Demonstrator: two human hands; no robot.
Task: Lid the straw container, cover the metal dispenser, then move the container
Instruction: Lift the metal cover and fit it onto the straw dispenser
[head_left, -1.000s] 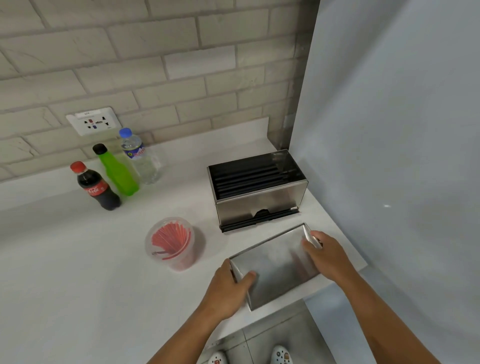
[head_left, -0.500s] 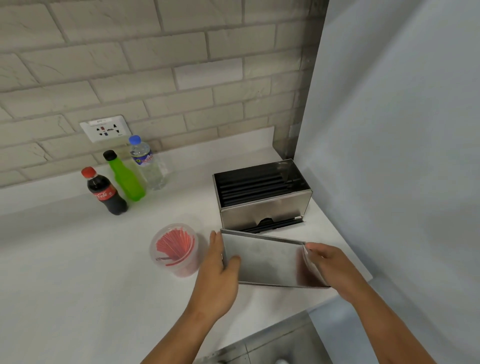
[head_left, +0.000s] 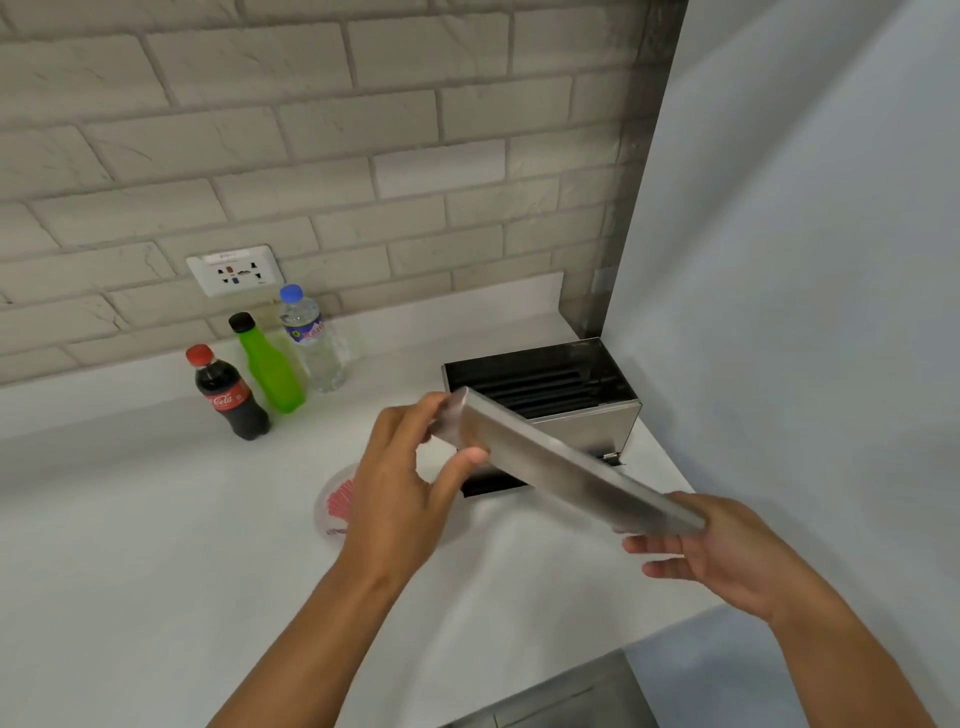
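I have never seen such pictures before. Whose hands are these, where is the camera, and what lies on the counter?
No machine here: a person wears a camera on the head, looking down at their own hands. The left hand and right hand hold a metal cover, tilted, above the open metal dispenser. On the white counter stand three bottles: cola, green, water. A round container of red straws sits partly hidden behind the left hand.

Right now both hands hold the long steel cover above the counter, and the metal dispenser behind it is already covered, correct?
Not quite. The head view shows the open-topped metal dispenser still uncovered, black slats showing inside. The left hand and right hand do hold the long steel cover above the counter.
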